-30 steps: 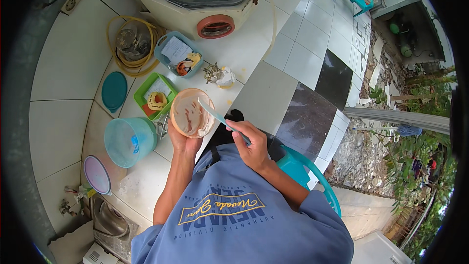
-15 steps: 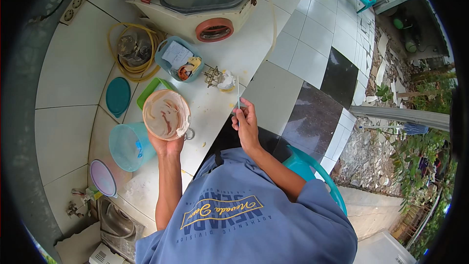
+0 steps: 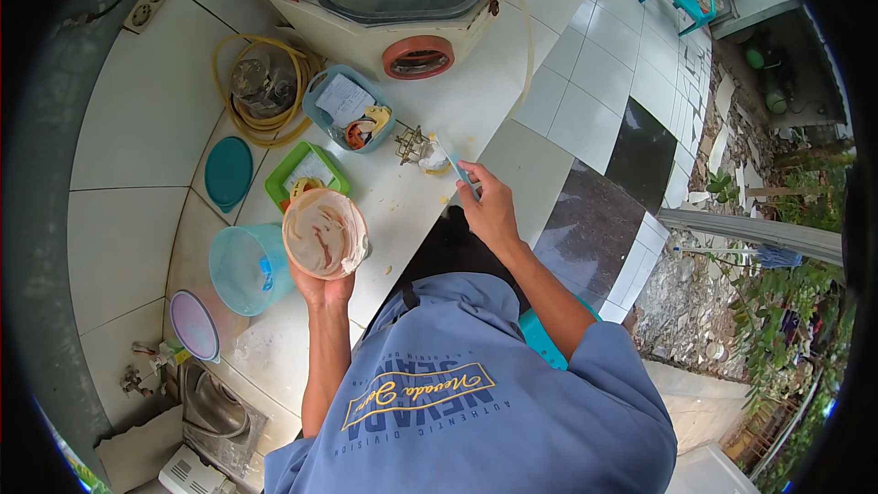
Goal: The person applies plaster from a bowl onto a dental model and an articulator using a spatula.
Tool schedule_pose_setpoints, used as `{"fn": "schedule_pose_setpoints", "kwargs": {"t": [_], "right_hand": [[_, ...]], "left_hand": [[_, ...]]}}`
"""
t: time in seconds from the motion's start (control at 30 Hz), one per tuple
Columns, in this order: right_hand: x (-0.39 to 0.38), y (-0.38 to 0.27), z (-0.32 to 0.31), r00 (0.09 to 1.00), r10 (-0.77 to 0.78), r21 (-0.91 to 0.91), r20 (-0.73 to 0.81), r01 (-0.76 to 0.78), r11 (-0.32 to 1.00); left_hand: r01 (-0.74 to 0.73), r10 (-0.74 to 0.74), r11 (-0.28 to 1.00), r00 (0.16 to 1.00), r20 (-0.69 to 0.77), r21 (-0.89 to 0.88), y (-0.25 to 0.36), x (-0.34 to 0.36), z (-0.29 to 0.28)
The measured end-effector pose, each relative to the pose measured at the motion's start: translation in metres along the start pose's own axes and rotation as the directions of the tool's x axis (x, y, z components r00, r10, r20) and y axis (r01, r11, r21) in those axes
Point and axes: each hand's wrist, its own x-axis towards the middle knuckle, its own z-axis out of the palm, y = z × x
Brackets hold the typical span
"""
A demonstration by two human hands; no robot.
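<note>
My left hand (image 3: 322, 290) supports a peach-coloured mixing bowl (image 3: 322, 236) from below, its mouth tilted toward me. Pale, creamy paste streaks the inside of the bowl and clumps on its right rim. In my right hand (image 3: 491, 212) is a spatula (image 3: 455, 165) with a light blue handle. The spatula's blade slants up and left toward a small brass-coloured articulator (image 3: 412, 145) on the counter. White paste (image 3: 433, 160) is heaped at the articulator's right side, by the blade tip; whether they touch I cannot tell.
Behind the bowl are a green tray (image 3: 305, 171) and a blue basket (image 3: 349, 108) of small parts. A clear blue tub (image 3: 245, 267) stands left of my left hand. A boxy cabinet (image 3: 402, 27) with a round red port occupies the far counter. Yellow hose (image 3: 240, 123) lies coiled at left.
The spatula has gone from upright to slanting left, its blade now by the paste on the articulator. The bowl has come away from the green tray, which shows more. The whole view has shifted slightly.
</note>
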Motion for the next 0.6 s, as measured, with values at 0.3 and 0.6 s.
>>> {"fn": "schedule_pose_setpoints", "kwargs": {"t": [0.3, 0.6], "right_hand": [[-0.025, -0.021, -0.011, 0.929, -0.349, -0.361, 0.125, 0.370, 0.856], [-0.069, -0.066, 0.000, 0.740, -0.637, 0.026, 0.216, 0.648, 0.761]], "left_hand": [[-0.004, 0.004, 1.000, 1.000, 0.003, -0.015, -0.007, 0.003, -0.001], [0.113, -0.118, 0.991, 0.991, -0.061, -0.076, -0.033, 0.013, 0.015]]}}
